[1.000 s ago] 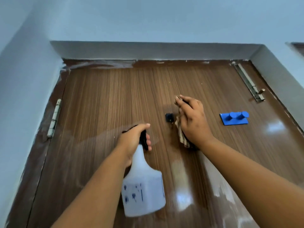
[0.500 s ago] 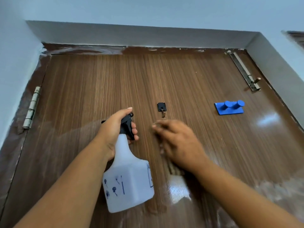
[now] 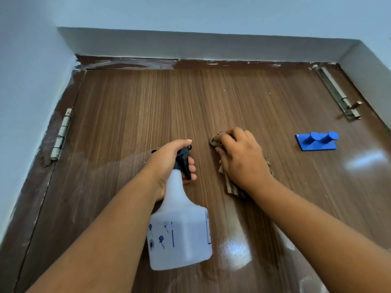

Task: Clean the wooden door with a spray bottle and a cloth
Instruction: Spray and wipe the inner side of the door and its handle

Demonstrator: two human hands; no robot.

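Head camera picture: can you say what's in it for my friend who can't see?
A person's right hand presses a striped cloth against a wooden door, while the left hand grips a white spray bottle. A blue double hook sits to the right.
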